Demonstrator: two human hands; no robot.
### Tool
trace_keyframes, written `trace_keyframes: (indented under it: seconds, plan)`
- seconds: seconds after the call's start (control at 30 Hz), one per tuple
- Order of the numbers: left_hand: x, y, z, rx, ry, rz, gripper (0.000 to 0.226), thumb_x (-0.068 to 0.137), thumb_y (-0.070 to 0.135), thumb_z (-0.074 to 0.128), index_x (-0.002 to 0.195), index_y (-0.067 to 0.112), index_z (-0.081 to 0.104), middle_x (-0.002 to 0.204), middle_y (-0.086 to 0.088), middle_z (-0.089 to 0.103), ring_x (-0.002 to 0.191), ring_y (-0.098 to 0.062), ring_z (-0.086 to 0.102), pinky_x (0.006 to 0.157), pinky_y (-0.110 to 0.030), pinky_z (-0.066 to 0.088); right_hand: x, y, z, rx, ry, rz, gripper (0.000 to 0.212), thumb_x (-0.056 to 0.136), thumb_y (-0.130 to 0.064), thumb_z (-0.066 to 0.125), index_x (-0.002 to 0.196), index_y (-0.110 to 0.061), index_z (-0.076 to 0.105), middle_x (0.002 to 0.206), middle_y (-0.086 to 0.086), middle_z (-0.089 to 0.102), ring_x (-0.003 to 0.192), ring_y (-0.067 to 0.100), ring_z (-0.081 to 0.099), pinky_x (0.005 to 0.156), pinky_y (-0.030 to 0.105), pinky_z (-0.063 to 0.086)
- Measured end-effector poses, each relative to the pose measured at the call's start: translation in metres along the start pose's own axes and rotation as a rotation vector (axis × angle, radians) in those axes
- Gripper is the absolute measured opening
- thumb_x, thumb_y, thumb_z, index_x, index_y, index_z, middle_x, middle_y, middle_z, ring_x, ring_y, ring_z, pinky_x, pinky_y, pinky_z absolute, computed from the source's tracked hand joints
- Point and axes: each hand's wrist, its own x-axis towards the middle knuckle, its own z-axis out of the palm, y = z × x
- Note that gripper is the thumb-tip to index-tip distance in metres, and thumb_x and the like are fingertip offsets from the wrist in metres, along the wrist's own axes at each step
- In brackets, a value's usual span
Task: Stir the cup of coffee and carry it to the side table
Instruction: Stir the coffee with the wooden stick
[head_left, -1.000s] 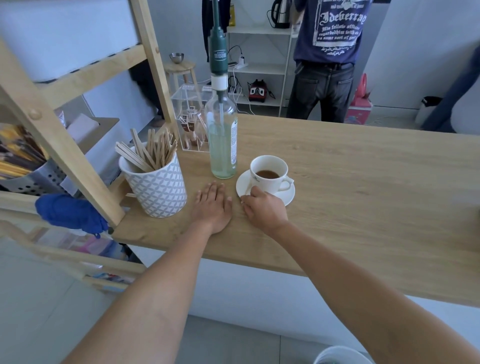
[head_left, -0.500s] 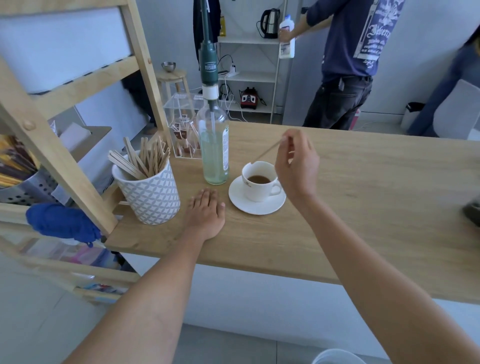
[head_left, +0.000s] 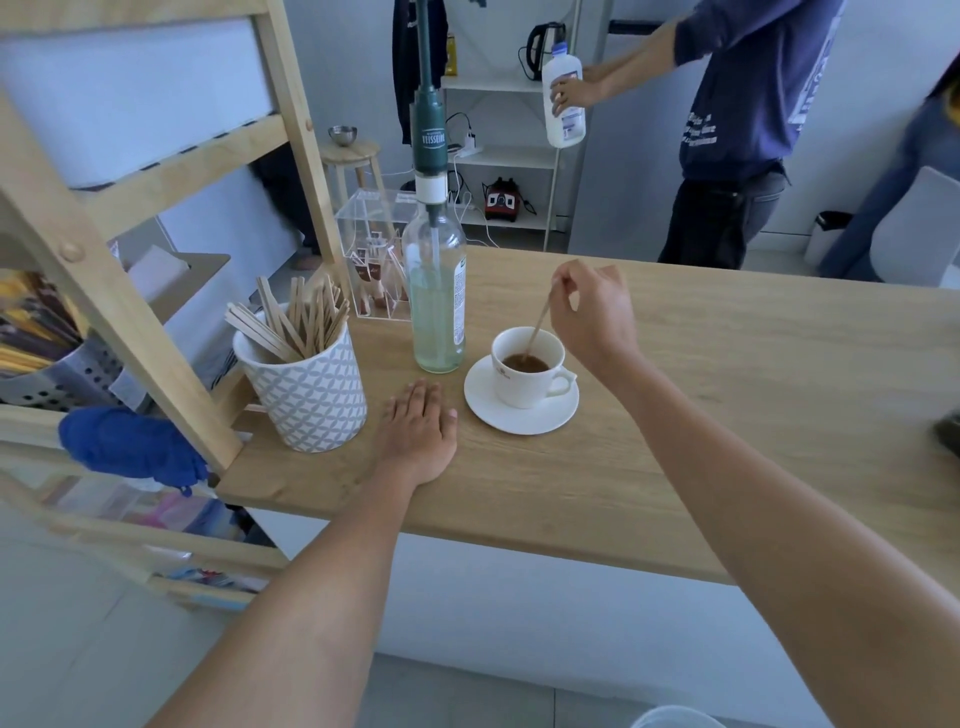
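Observation:
A white cup (head_left: 524, 384) of brown coffee stands on a white saucer (head_left: 519, 418) on the wooden counter (head_left: 727, 415). My right hand (head_left: 595, 317) hovers just above and right of the cup, pinching a thin wooden stir stick (head_left: 537, 330) whose lower end dips into the coffee. My left hand (head_left: 418, 431) lies flat on the counter, fingers together, a little left of the saucer and not touching it.
A tall glass bottle (head_left: 436, 306) with a green pump stands right behind the saucer. Left of it are a patterned white pot (head_left: 306, 395) of several stir sticks, a clear sachet box (head_left: 371, 260) and a wooden shelf frame (head_left: 119, 291). A person (head_left: 743, 130) holding a white bottle stands beyond the counter.
My right hand left the cup's side, rose with a stir stick, and has lowered the stick's tip into the coffee. My left hand stays flat on the counter.

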Motion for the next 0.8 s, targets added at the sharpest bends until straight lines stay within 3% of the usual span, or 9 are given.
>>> trace_keyframes:
  seconds: [0.17, 0.27, 0.57, 0.8]
  plan:
    - [0.0, 0.0, 0.002, 0.005, 0.007, 0.0, 0.059, 0.102, 0.039, 0.012, 0.155, 0.014, 0.009, 0.164, -0.005, 0.002, 0.151, -0.018, -0.003, 0.122, -0.039, -0.002, 0.01, -0.002, 0.001, -0.07, 0.021, -0.026, 0.02, 0.085, -0.01, 0.047, 0.082, 0.0, 0.064, 0.079, 0.01, 0.07, 0.088, 0.031, 0.055, 0.069, 0.031, 0.04]
    - [0.001, 0.0, 0.003, -0.006, 0.018, -0.002, 0.059, 0.102, 0.039, 0.013, 0.155, 0.014, 0.01, 0.164, -0.004, 0.005, 0.151, -0.018, -0.002, 0.122, -0.039, -0.001, 0.014, -0.007, 0.004, 0.018, -0.016, 0.006, 0.02, 0.082, -0.008, 0.049, 0.078, 0.003, 0.064, 0.072, 0.016, 0.069, 0.077, 0.032, 0.06, 0.066, 0.038, 0.05]
    - [0.002, -0.002, 0.004, -0.001, 0.026, 0.002, 0.059, 0.101, 0.039, 0.013, 0.155, 0.015, 0.01, 0.163, -0.004, 0.006, 0.151, -0.018, -0.001, 0.122, -0.039, -0.001, 0.019, -0.005, 0.005, -0.079, 0.02, 0.139, 0.022, 0.087, -0.013, 0.045, 0.086, -0.003, 0.064, 0.081, 0.011, 0.069, 0.093, 0.03, 0.054, 0.073, 0.04, 0.048]
    - [0.001, -0.001, 0.004, 0.002, 0.018, 0.001, 0.059, 0.101, 0.04, 0.012, 0.155, 0.015, 0.009, 0.164, -0.004, 0.004, 0.151, -0.018, -0.002, 0.122, -0.039, -0.002, 0.022, -0.008, 0.002, -0.023, -0.077, 0.159, 0.024, 0.086, -0.014, 0.047, 0.082, 0.0, 0.065, 0.081, 0.013, 0.07, 0.085, 0.03, 0.058, 0.076, 0.037, 0.047]
